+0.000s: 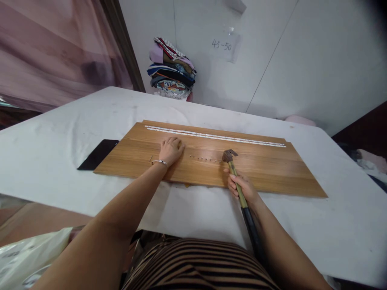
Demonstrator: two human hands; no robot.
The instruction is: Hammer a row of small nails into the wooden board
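Note:
A brown wood-grain board (272, 169) lies on the white-covered table. My left hand (171, 150) rests on its left half, fingers lowered onto the surface and partly bent; whatever is under the fingertips is hidden. To the right of that hand, a row of several small nails (202, 158) runs along the board. One more thin nail (151, 158) shows beside my left wrist. My right hand (243, 187) is closed around the handle of a claw hammer (238, 191). The rusty hammer head is over the board at the right end of the row.
Two white measuring strips (214, 136) run along the board's far side. A black flat object (97, 155) lies by its left end. Folded clothes (172, 70) are stacked against the wall behind the white table (54, 161). A pink curtain (60, 48) hangs at left.

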